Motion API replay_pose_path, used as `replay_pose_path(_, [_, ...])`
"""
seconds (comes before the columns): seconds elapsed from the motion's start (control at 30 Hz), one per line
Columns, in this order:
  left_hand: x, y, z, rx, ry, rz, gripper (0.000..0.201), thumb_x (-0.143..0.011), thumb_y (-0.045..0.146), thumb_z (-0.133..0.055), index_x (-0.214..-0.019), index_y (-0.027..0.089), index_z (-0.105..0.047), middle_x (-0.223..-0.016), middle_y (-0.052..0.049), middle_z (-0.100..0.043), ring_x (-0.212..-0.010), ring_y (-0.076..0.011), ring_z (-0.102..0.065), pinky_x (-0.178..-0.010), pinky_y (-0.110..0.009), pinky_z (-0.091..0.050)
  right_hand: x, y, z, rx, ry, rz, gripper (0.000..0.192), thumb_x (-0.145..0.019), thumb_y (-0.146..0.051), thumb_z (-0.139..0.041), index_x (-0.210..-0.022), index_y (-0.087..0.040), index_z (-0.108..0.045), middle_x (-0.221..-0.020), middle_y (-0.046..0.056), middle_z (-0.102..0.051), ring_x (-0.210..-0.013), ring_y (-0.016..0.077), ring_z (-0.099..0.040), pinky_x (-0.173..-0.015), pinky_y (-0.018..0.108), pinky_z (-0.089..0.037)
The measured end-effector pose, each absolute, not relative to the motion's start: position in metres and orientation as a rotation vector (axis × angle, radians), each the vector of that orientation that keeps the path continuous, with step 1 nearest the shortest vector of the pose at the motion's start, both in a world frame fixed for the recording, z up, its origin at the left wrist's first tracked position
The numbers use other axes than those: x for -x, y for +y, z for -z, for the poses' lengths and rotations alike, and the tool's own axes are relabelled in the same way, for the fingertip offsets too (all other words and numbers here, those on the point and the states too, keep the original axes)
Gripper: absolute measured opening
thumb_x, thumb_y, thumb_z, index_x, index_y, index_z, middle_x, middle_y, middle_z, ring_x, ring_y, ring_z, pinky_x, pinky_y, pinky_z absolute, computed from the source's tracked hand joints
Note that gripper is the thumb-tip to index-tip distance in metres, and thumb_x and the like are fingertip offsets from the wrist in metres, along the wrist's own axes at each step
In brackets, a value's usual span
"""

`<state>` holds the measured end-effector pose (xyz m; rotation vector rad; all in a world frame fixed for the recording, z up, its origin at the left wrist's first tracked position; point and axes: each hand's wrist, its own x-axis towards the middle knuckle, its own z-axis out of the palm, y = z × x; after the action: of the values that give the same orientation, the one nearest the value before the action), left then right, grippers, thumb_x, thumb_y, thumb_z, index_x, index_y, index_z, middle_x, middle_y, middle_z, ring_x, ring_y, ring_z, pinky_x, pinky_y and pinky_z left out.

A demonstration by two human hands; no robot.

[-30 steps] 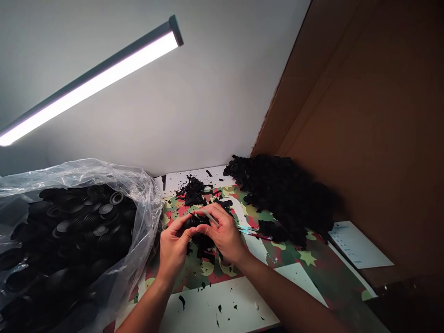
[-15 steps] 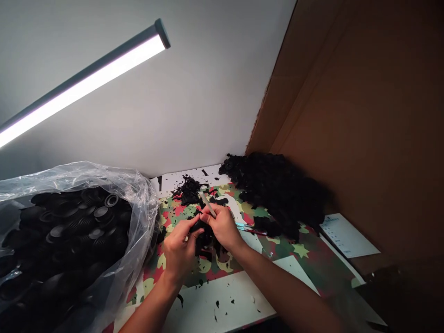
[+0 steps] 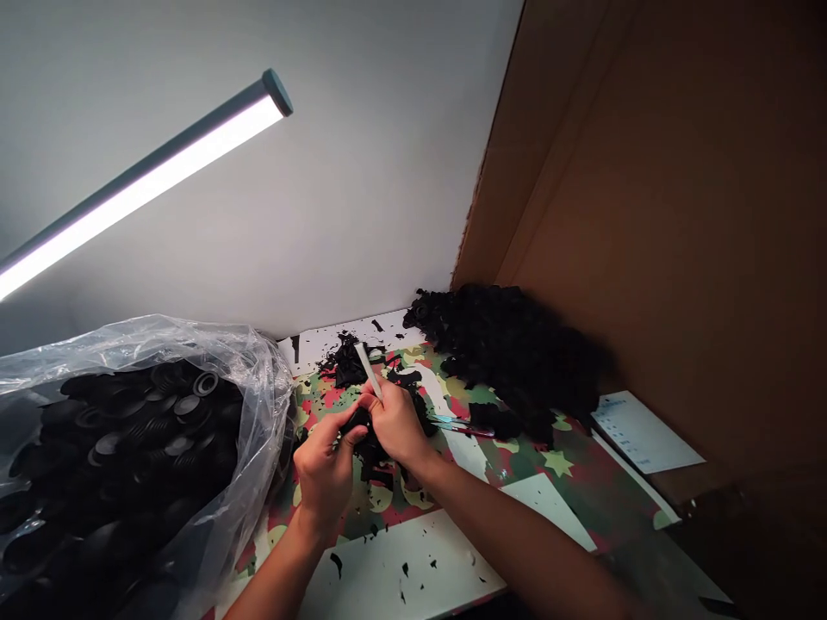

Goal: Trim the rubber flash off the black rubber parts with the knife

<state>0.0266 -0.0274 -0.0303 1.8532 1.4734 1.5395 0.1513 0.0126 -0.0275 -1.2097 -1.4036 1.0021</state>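
Observation:
My left hand (image 3: 324,461) is closed, with thumb and fingers pinching a small black part (image 3: 356,420) that looks like rubber; its full shape is hidden by the fingers. My right hand (image 3: 399,428) wraps round a slim whitish tool (image 3: 367,365) whose pale end sticks up past the knuckles. The tool's working end is hidden between the hands. Both hands meet over the camouflage-patterned sheet (image 3: 381,497), where black scraps lie below and behind them.
At left stands a clear plastic bag (image 3: 264,379) full of round black parts (image 3: 187,405). A large heap of black scraps (image 3: 510,344) lies against the cardboard (image 3: 646,215). Scissors-like tools (image 3: 460,424) and a printed white card (image 3: 646,433) lie to the right. A tube lamp (image 3: 148,176) hangs above.
My hands have shifted slightly left in the view, staying together at the black part. The whitish tool stands a little more upright. The view itself has also shifted.

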Motion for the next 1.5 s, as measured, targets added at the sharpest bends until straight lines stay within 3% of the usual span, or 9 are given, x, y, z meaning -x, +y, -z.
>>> replay_pose_path(0.23, [-0.026, -0.041, 0.032, -1.940, 1.011, -1.712, 0.010, -0.082, 0.027, -0.075, -0.089, 0.024, -0.081, -0.073, -0.003, -0.078, -0.066, -0.0205, -0.073, -0.066, -0.031, -0.059, -0.180, 0.042, 0.040, 1.416, -1.243, -0.900, 0.018, -0.085, -0.025, -0.049, -0.067, -0.023, -0.051, -0.060, -0.001, -0.058, -0.057, 0.0176, -0.053, -0.056, 0.027, -0.038])
replay_pose_path(0.33, [-0.024, -0.040, 0.032, -1.690, 1.140, -1.593, 0.021, -0.082, 0.035, -0.076, -0.097, 0.020, -0.080, -0.079, -0.006, -0.079, -0.069, -0.0203, -0.074, -0.064, -0.028, -0.058, -0.196, 0.048, 0.044, 1.370, -1.351, -0.952, 0.017, -0.078, -0.026, -0.063, -0.064, -0.022, -0.055, -0.057, -0.003, -0.059, -0.058, 0.0174, -0.055, -0.058, 0.026, -0.039])
replay_pose_path(0.47, [-0.020, -0.030, 0.032, -1.318, 1.187, -1.472, 0.040, -0.075, 0.050, -0.080, -0.096, 0.016, -0.078, -0.079, -0.009, -0.078, -0.070, -0.0228, -0.074, -0.064, -0.029, -0.058, -0.199, 0.040, 0.050, 1.227, -1.506, -1.036, 0.004, -0.077, -0.026, -0.067, -0.077, -0.023, -0.066, -0.076, 0.000, -0.071, -0.070, 0.0195, -0.063, -0.067, 0.029, -0.047])
replay_pose_path(0.67, [-0.018, -0.026, 0.041, -1.175, 1.154, -1.406, 0.041, -0.073, 0.051, -0.081, -0.095, 0.016, -0.076, -0.080, -0.008, -0.078, -0.072, -0.0232, -0.075, -0.070, -0.031, -0.059, -0.199, 0.031, 0.048, 1.088, -1.590, -0.816, 0.013, -0.087, -0.029, -0.062, -0.079, -0.022, -0.070, -0.091, 0.007, -0.069, -0.089, 0.0224, -0.063, -0.077, 0.032, -0.049])
replay_pose_path(0.8, [-0.018, -0.026, 0.044, -1.173, 1.129, -1.387, 0.044, -0.077, 0.050, -0.079, -0.105, 0.018, -0.074, -0.097, -0.011, -0.079, -0.091, -0.0263, -0.075, -0.082, -0.034, -0.058, -0.196, 0.024, 0.043, 1.111, -1.599, -0.845, 0.017, -0.088, -0.033, -0.062, -0.076, -0.022, -0.067, -0.084, 0.004, -0.065, -0.078, 0.0195, -0.058, -0.069, 0.030, -0.045])
replay_pose_path(0.97, [-0.019, -0.025, 0.041, -1.322, 1.194, -1.353, 0.036, -0.082, 0.043, -0.076, -0.111, 0.022, -0.074, -0.115, -0.011, -0.074, -0.107, -0.0257, -0.068, -0.090, -0.034, -0.053, -0.190, 0.014, 0.037, 1.117, -1.465, -1.193, 0.027, -0.084, -0.048, -0.066, -0.081, -0.021, -0.067, -0.077, 0.001, -0.065, -0.065, 0.0156, -0.054, -0.062, 0.027, -0.042])
replay_pose_path(1.1, [-0.018, -0.024, 0.038, -1.498, 1.312, -1.404, 0.029, -0.077, 0.037, -0.080, -0.104, 0.026, -0.079, -0.099, -0.005, -0.069, -0.092, -0.0196, -0.063, -0.083, -0.029, -0.050, -0.188, 0.009, 0.028, 1.070, -1.372, -1.372, 0.043, -0.081, -0.060, -0.065, -0.069, -0.019, -0.065, -0.064, 0.000, -0.060, -0.063, 0.0150, -0.051, -0.063, 0.028, -0.040])
replay_pose_path(1.2, [-0.017, -0.023, 0.038, -1.522, 1.309, -1.394, 0.030, -0.076, 0.035, -0.082, -0.105, 0.026, -0.079, -0.085, -0.002, -0.062, -0.078, -0.0163, -0.057, -0.075, -0.027, -0.049, -0.187, 0.005, 0.023, 1.018, -1.294, -1.470, 0.043, -0.073, -0.059, -0.074, -0.065, -0.019, -0.063, -0.060, -0.003, -0.052, -0.057, 0.0119, -0.042, -0.058, 0.027, -0.034])
replay_pose_path(1.5, [-0.013, -0.024, 0.046, -1.187, 1.130, -1.426, 0.035, -0.072, 0.038, -0.085, -0.103, 0.022, -0.079, -0.099, -0.006, -0.069, -0.086, -0.0185, -0.061, -0.074, -0.026, -0.050, -0.186, 0.000, 0.021, 0.927, -1.108, -1.625, 0.047, -0.071, -0.062, -0.077, -0.064, -0.017, -0.063, -0.053, -0.006, -0.042, -0.049, 0.0071, -0.025, -0.049, 0.026, -0.016])
